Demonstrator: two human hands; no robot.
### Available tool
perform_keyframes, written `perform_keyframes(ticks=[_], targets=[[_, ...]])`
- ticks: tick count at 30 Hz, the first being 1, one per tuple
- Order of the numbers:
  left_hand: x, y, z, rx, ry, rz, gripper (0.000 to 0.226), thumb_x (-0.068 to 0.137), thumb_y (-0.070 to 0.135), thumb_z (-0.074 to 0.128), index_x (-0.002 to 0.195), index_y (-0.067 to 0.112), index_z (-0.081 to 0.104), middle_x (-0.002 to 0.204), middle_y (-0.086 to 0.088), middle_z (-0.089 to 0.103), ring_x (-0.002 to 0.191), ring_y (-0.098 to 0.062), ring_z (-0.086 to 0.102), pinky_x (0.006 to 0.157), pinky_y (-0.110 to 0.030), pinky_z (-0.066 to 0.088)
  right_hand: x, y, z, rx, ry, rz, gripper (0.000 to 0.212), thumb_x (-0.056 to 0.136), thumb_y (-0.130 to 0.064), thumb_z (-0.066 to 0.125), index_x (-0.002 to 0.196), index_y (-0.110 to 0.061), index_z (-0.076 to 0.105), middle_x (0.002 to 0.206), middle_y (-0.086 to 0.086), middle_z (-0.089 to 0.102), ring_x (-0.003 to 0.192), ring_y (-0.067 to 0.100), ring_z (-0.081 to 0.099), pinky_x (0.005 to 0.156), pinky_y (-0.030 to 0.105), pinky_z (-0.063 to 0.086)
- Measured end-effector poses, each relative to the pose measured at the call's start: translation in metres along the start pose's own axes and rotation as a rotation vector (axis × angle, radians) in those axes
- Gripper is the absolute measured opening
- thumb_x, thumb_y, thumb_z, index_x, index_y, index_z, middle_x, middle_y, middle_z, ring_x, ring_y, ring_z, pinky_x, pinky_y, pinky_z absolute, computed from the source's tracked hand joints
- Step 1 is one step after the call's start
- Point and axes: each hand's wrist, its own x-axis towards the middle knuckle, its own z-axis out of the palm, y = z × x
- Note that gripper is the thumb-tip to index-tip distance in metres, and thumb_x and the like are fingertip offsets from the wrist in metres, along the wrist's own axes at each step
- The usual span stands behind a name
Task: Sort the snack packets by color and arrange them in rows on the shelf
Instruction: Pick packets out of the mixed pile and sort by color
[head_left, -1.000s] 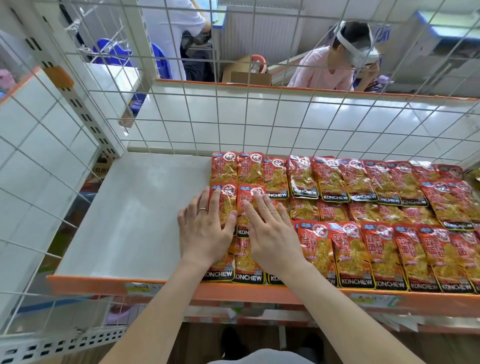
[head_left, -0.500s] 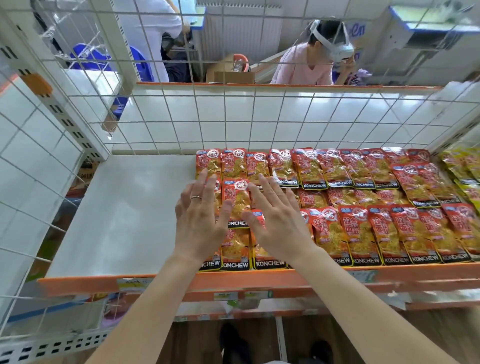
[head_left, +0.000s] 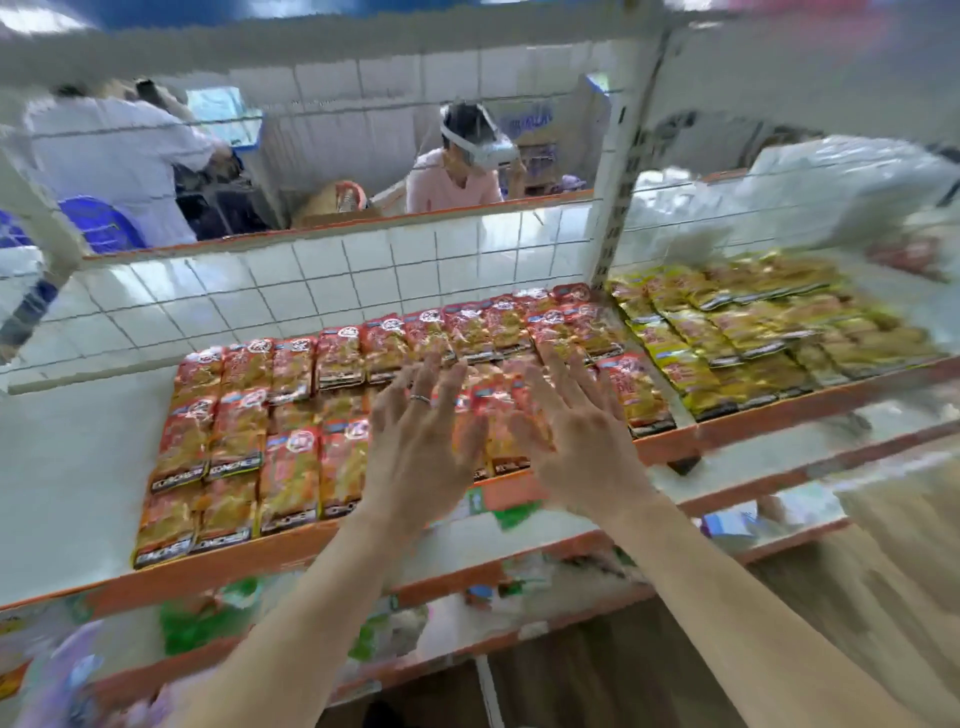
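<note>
Motion blur smears much of the view, yet the layout is readable. Red snack packets (head_left: 291, 457) lie flat in overlapping rows on the white shelf (head_left: 67, 467), filling its middle and right part up to the upright post (head_left: 618, 182), while the left part of the shelf surface shows bare white. Past the post, in the neighbouring bay, yellow snack packets (head_left: 727, 332) lie in rows of their own. An orange front edge (head_left: 291, 551) runs along the shelf, and a lower shelf (head_left: 519, 571) beneath it carries blurred goods that cannot be made out.

Both arms reach forward over the red rows. The left hand (head_left: 415, 457) and the right hand (head_left: 587, 452) are side by side, palms down, near the right half of the red block. Their fingers (head_left: 422, 382) are straight and spread, released, grasping nothing; whether they touch the packets or hang just above them cannot be told. A ring (head_left: 420, 399) sits on one left finger.

Behind the shelf, a wire grid (head_left: 311, 291) forms the back. Through it a person in a pink top (head_left: 452, 182) wears a white headset (head_left: 488, 148), and a person in white (head_left: 119, 156) stands further left
</note>
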Motion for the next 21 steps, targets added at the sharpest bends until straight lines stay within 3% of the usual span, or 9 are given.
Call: perform_keyframes(ticks=[4,10,17,21], targets=[[0.008,0.096,0.027,0.001,-0.02,0.106,0.064,0.098,0.059,0.031,0.151,0.024,0.041,0.161,-0.004,0.034,0.143,-0.031,0.031,0.113,-0.055,0.029,-0.042,0.077,-0.043,-0.012,0.044,0.067,0.075,0.091,-0.069,0.012,0.157,-0.035,0.023,0.167,-0.008,0.004,0.153,0.013,-0.007,0.123,0.045,-0.005],[0.01,0.202,0.051,-0.04,-0.053,0.172,0.067,0.098,0.06,0.027,0.154,0.025,0.037,0.163,-0.003,0.029,0.147,-0.031,0.027,0.118,-0.052,0.022,-0.099,0.161,-0.096,-0.066,0.075,0.178,0.077,0.089,-0.074,0.006,0.157,-0.039,0.019,0.166,-0.012,-0.001,0.153,0.011,-0.007,0.122,0.044,-0.01],[0.024,0.271,0.07,-0.035,-0.107,0.28,0.07,0.096,0.062,0.024,0.155,0.026,0.035,0.165,-0.001,0.024,0.149,-0.03,0.021,0.119,-0.053,0.017,-0.127,0.224,-0.132,-0.089,0.146,0.31,0.067,0.095,-0.065,0.02,0.156,-0.038,0.024,0.167,-0.009,0.003,0.154,0.015,-0.001,0.121,0.049,-0.005],[0.04,0.299,0.081,-0.042,-0.111,0.329,0.069,0.097,0.062,0.024,0.155,0.026,0.034,0.165,-0.001,0.025,0.149,-0.031,0.022,0.119,-0.053,0.018,-0.133,0.252,-0.142,-0.118,0.168,0.361,0.073,0.092,-0.068,0.01,0.156,-0.038,0.023,0.167,-0.01,0.002,0.154,0.015,-0.001,0.121,0.05,-0.003]])
